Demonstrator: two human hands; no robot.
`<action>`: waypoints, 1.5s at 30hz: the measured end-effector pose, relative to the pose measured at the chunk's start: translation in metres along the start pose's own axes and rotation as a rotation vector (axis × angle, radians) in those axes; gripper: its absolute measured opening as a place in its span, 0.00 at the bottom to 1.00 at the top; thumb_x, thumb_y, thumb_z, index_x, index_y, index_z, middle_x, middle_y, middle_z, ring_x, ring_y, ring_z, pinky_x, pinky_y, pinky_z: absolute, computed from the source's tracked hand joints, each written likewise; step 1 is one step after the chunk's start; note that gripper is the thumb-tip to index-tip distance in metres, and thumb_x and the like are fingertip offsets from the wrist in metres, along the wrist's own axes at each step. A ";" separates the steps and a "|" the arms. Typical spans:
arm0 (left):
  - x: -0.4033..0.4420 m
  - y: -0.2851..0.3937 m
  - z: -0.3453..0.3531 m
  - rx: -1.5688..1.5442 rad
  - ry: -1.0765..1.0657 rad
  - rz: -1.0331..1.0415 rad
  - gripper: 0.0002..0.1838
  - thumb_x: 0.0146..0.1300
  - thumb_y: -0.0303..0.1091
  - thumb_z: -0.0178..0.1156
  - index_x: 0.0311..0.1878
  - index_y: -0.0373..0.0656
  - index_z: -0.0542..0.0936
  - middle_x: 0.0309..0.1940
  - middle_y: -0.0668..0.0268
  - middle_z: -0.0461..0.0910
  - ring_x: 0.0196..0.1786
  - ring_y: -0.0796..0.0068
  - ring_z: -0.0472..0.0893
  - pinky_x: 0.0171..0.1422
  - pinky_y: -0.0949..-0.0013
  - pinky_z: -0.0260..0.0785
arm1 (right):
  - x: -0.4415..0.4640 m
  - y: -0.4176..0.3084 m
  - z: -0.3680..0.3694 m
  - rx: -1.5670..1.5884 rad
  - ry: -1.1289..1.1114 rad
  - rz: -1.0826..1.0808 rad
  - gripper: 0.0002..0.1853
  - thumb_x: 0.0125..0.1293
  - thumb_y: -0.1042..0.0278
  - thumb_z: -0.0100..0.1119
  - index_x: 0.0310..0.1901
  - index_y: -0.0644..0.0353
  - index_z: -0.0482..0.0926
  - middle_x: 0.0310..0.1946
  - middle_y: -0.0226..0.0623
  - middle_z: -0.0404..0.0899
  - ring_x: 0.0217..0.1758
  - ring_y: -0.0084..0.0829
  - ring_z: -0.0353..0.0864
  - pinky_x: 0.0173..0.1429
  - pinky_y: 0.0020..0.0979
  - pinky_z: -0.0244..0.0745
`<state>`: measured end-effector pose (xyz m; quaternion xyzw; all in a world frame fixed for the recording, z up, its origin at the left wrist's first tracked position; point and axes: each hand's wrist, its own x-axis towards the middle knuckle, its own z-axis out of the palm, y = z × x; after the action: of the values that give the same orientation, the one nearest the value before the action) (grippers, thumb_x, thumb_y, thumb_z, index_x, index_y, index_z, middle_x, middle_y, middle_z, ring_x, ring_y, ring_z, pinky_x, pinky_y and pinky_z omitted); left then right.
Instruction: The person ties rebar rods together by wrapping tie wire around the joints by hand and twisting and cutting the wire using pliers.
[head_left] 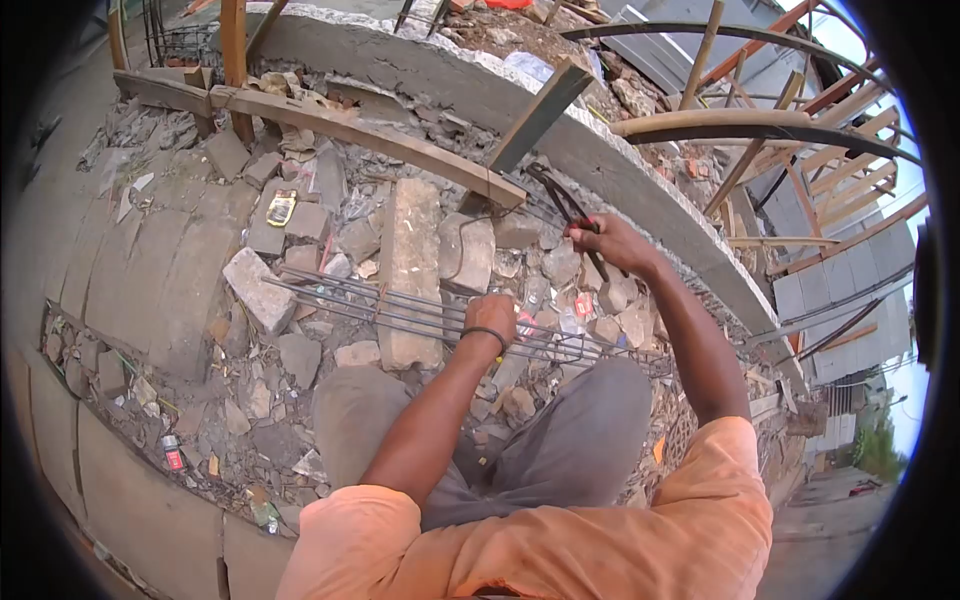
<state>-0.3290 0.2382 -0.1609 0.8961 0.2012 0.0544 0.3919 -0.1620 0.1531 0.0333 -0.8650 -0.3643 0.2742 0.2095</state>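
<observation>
A narrow cage of steel reinforcing bars [425, 318] lies across the rubble in front of my knees, over a long concrete block [408, 262]. My left hand [490, 318], a dark band at its wrist, is closed around the bars near the middle of the cage. My right hand [606, 243] grips a pair of dark pincers [565, 200], raised off to the right beside the end of a wooden beam [390, 145]. The far end of the pincers points up and left. My fingers hide the middle of the tool.
Broken bricks and stones [262, 290] surround me, mixed with litter. A low concrete wall [640, 190] curves past on the far side, with a slanted board [540, 115] leaning there. Paving slabs [130, 280] run along the left. Wooden poles and curved pipes [760, 125] rise at the right.
</observation>
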 end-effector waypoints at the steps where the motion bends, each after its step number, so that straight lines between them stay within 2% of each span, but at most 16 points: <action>1: 0.005 -0.011 0.004 -0.021 -0.015 0.033 0.09 0.57 0.37 0.61 0.35 0.44 0.86 0.35 0.48 0.83 0.42 0.48 0.83 0.50 0.53 0.75 | -0.005 0.031 -0.010 -0.138 -0.089 0.037 0.15 0.70 0.56 0.58 0.38 0.62 0.79 0.28 0.31 0.80 0.33 0.25 0.76 0.42 0.32 0.71; 4: 0.006 -0.023 -0.009 -0.079 -0.131 0.037 0.08 0.55 0.34 0.63 0.37 0.46 0.87 0.36 0.51 0.84 0.43 0.50 0.83 0.50 0.54 0.74 | -0.041 0.035 -0.020 -0.625 -0.274 0.052 0.11 0.65 0.63 0.56 0.41 0.61 0.80 0.30 0.46 0.81 0.35 0.41 0.80 0.43 0.42 0.72; 7: -0.003 -0.026 -0.019 -0.067 -0.118 0.065 0.09 0.56 0.33 0.64 0.40 0.47 0.87 0.36 0.52 0.84 0.44 0.51 0.83 0.52 0.55 0.74 | -0.054 0.045 -0.003 -1.015 -0.436 -0.004 0.10 0.65 0.69 0.52 0.42 0.60 0.81 0.33 0.49 0.82 0.42 0.46 0.82 0.47 0.47 0.74; 8: -0.006 -0.027 -0.024 -0.039 -0.099 0.068 0.10 0.56 0.33 0.64 0.41 0.47 0.86 0.37 0.52 0.84 0.45 0.51 0.83 0.53 0.56 0.74 | -0.056 0.046 0.004 -1.059 -0.455 -0.005 0.12 0.65 0.72 0.49 0.45 0.58 0.81 0.38 0.48 0.82 0.47 0.48 0.82 0.51 0.49 0.75; 11: -0.014 -0.029 -0.045 0.136 -0.102 -0.031 0.10 0.57 0.33 0.64 0.43 0.47 0.86 0.39 0.53 0.84 0.46 0.51 0.82 0.54 0.56 0.73 | -0.050 0.075 0.026 -1.030 -0.360 -0.161 0.13 0.63 0.74 0.50 0.47 0.56 0.80 0.40 0.47 0.82 0.46 0.48 0.82 0.52 0.47 0.77; 12: -0.014 -0.035 -0.044 0.136 -0.085 -0.006 0.10 0.58 0.33 0.63 0.42 0.46 0.85 0.40 0.53 0.84 0.45 0.50 0.82 0.54 0.56 0.73 | -0.047 0.070 0.030 -1.083 -0.388 -0.179 0.20 0.62 0.76 0.51 0.57 0.56 0.76 0.46 0.46 0.80 0.51 0.46 0.81 0.53 0.44 0.78; 15: -0.020 -0.035 -0.045 0.153 -0.031 0.031 0.09 0.58 0.34 0.63 0.41 0.44 0.85 0.40 0.53 0.84 0.46 0.50 0.82 0.56 0.55 0.72 | -0.041 0.074 0.042 -1.084 -0.222 -0.372 0.27 0.62 0.78 0.50 0.65 0.57 0.70 0.50 0.46 0.77 0.57 0.43 0.77 0.55 0.43 0.78; 16: -0.022 -0.034 -0.045 0.152 -0.034 0.036 0.09 0.59 0.35 0.62 0.41 0.44 0.84 0.40 0.53 0.84 0.46 0.50 0.81 0.57 0.54 0.70 | -0.038 0.071 0.043 -1.145 -0.261 -0.327 0.31 0.63 0.79 0.49 0.70 0.58 0.64 0.56 0.45 0.72 0.62 0.42 0.72 0.57 0.41 0.77; 19: -0.024 -0.025 -0.047 0.223 -0.056 0.011 0.11 0.60 0.37 0.61 0.42 0.44 0.84 0.40 0.52 0.84 0.47 0.50 0.81 0.58 0.54 0.69 | -0.036 0.060 0.042 -1.133 -0.233 -0.291 0.30 0.64 0.78 0.48 0.70 0.57 0.63 0.59 0.44 0.69 0.63 0.41 0.71 0.60 0.40 0.75; 22: -0.026 -0.021 -0.050 0.211 -0.069 -0.010 0.11 0.61 0.37 0.60 0.44 0.45 0.84 0.41 0.52 0.84 0.48 0.50 0.81 0.59 0.55 0.70 | -0.032 0.067 0.039 -1.178 -0.206 -0.427 0.32 0.64 0.78 0.48 0.71 0.55 0.62 0.60 0.43 0.67 0.66 0.40 0.68 0.61 0.39 0.73; 25: -0.026 -0.016 -0.053 0.211 -0.085 -0.043 0.11 0.61 0.37 0.59 0.44 0.47 0.85 0.41 0.51 0.84 0.48 0.51 0.81 0.59 0.56 0.69 | -0.031 0.074 0.039 -1.177 -0.098 -0.549 0.32 0.64 0.78 0.48 0.72 0.55 0.61 0.59 0.43 0.68 0.67 0.39 0.66 0.63 0.39 0.71; 31: -0.025 -0.015 -0.049 0.264 -0.101 -0.060 0.11 0.62 0.35 0.57 0.45 0.49 0.85 0.40 0.51 0.84 0.48 0.52 0.82 0.62 0.57 0.67 | -0.033 0.057 0.040 -1.242 -0.117 -0.533 0.31 0.64 0.77 0.48 0.71 0.50 0.64 0.55 0.40 0.70 0.62 0.37 0.68 0.61 0.38 0.70; 35: -0.028 -0.020 -0.045 0.268 -0.075 -0.016 0.12 0.61 0.32 0.55 0.43 0.47 0.85 0.39 0.51 0.84 0.48 0.53 0.82 0.64 0.58 0.65 | -0.031 0.038 0.036 -1.315 -0.168 -0.473 0.29 0.65 0.75 0.49 0.68 0.46 0.69 0.50 0.37 0.73 0.60 0.34 0.70 0.58 0.36 0.69; 40: -0.027 -0.019 -0.043 0.266 -0.067 0.001 0.10 0.59 0.30 0.53 0.38 0.44 0.84 0.38 0.50 0.84 0.48 0.54 0.82 0.63 0.57 0.65 | -0.019 0.028 0.032 -1.341 -0.144 -0.539 0.25 0.65 0.75 0.48 0.64 0.44 0.73 0.48 0.35 0.73 0.60 0.32 0.70 0.59 0.36 0.67; 43: -0.028 -0.023 -0.033 0.286 0.016 0.020 0.09 0.58 0.30 0.54 0.37 0.43 0.83 0.35 0.52 0.84 0.45 0.55 0.82 0.62 0.56 0.65 | -0.015 0.021 0.031 -1.371 -0.168 -0.557 0.20 0.65 0.72 0.52 0.58 0.45 0.78 0.44 0.35 0.77 0.56 0.34 0.74 0.56 0.37 0.71; 45: -0.035 -0.019 -0.021 0.228 0.358 0.070 0.09 0.58 0.33 0.57 0.36 0.41 0.83 0.34 0.53 0.83 0.42 0.53 0.82 0.60 0.56 0.67 | -0.011 0.012 0.032 -1.364 -0.295 -0.457 0.14 0.63 0.68 0.57 0.51 0.49 0.82 0.38 0.35 0.80 0.49 0.36 0.79 0.50 0.37 0.74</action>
<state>-0.3719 0.2501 -0.1584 0.9171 0.2411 0.2030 0.2441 -0.1820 0.1423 0.0060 -0.6594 -0.6499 0.0497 -0.3747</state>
